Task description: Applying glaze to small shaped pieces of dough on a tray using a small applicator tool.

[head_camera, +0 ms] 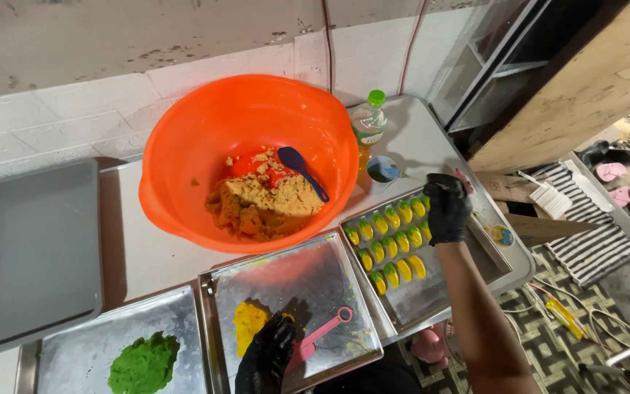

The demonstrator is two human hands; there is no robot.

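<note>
My right hand (446, 208), in a black glove, hovers over the right end of a metal tray (432, 295) lined with several yellow-and-green dough pieces (391, 237); its fingers are curled around a thin brush-like handle (462, 180) near a small cup of dark liquid (383, 170). My left hand (265, 357), also gloved in black, rests on the middle metal tray (315, 281), touching a lump of yellow dough (249, 321). A pink scraper (320, 337) lies just right of that hand.
A big orange bowl (184, 146) with brown crumbly filling (260, 204) and a blue spoon (300, 169) stands behind the trays. Green dough (144, 363) lies on the left tray. A green-capped bottle (368, 120) stands by the wall. An empty grey tray (34, 248) sits far left.
</note>
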